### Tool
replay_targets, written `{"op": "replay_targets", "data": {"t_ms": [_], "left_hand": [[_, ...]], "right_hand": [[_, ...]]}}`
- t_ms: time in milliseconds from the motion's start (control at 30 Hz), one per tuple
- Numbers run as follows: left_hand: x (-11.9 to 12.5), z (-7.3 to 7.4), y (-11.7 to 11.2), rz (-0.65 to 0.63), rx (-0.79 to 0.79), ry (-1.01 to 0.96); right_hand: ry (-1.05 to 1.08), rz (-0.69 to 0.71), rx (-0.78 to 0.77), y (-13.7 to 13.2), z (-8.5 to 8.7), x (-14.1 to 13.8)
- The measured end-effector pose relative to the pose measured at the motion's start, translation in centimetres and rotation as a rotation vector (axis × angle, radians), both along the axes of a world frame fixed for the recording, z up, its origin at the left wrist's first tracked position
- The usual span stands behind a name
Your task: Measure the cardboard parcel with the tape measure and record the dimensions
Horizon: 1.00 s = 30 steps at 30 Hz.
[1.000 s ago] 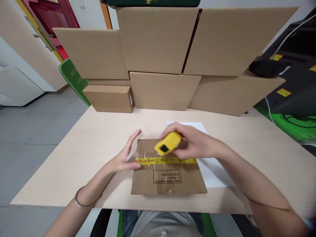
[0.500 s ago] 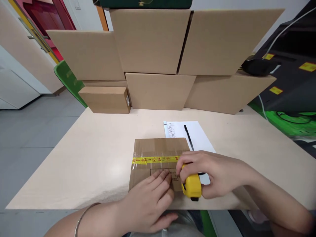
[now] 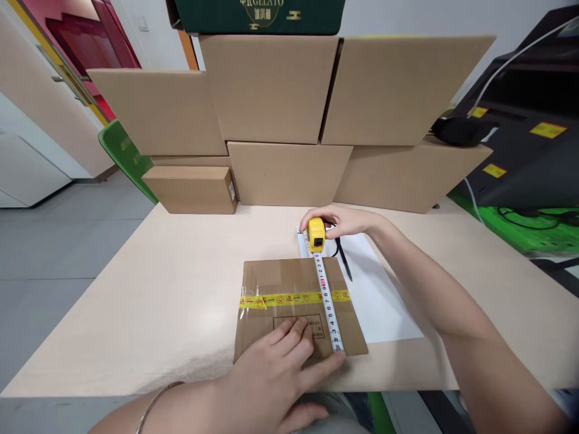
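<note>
A small brown cardboard box [image 3: 256, 331] with yellow printed tape across its top lies near the table's front edge. My left hand [image 3: 275, 377] rests on it, fingers stretched out, the index fingertip touching the end of a white tape blade [image 3: 326, 301]. Beyond the box's far edge, my right hand [image 3: 346, 220] is closed around a yellow tape measure [image 3: 315, 234]. The blade runs over the box top between the case and that fingertip. Under and right of the box is a white sheet of paper [image 3: 384, 301], with a black pen [image 3: 344, 262] lying on it.
Large cardboard boxes [image 3: 289, 175] are stacked along the table's back, a dark green box [image 3: 262, 18] on top. A smaller brown box [image 3: 190, 193] stands at the back left. A green chair [image 3: 124, 157] is beyond the table, and black equipment [image 3: 520, 144] stands at right.
My right hand has moved away from me with the tape measure, past the box's far edge, and the blade is now drawn out. My left index finger has extended to the blade's end.
</note>
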<state>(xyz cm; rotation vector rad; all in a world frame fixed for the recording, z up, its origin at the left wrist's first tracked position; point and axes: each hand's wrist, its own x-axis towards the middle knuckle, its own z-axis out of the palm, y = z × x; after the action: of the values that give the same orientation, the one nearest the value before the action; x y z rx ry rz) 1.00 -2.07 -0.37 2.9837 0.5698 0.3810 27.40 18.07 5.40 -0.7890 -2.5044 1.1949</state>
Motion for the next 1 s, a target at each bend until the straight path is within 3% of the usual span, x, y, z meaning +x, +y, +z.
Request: {"op": "replay_targets", "data": {"t_ms": [200,367,500,667,800,900,1000], "left_hand": [[-0.2,-0.3,0.0,0.018,0.004,0.043],[-0.1,-0.2,-0.1,0.012,0.028,0.023],[0.0,-0.4,0.0,-0.005,0.054,-0.004],[-0.3,0.0,0.2,-0.039,0.077,-0.128],[-1.6,1.3,0.0,-0.03,-0.14,-0.289],[-3.7,1.7,0.8,0.163,-0.395,-0.504],[-5.9,0.5,2.8,0.653,-0.546,-0.783]], "right_hand": [[-0.008,0.048,-0.033,1.5,-2.3,0.0],[-0.02,0.017,-0.006,-0.2,-0.7,0.3],[-0.019,0.021,0.033,-3.7,0.9,0.2],[-0.065,0.059,0.024,-9.7,0.9,-0.2],[-0.095,0.015,-0.036,-14.0,0.5,-0.2],[-0.014,-0.105,-0.121,-16.2,-0.2,1.4],[0.168,-0.379,-0.254,-17.1,-2.0,4.2]]}}
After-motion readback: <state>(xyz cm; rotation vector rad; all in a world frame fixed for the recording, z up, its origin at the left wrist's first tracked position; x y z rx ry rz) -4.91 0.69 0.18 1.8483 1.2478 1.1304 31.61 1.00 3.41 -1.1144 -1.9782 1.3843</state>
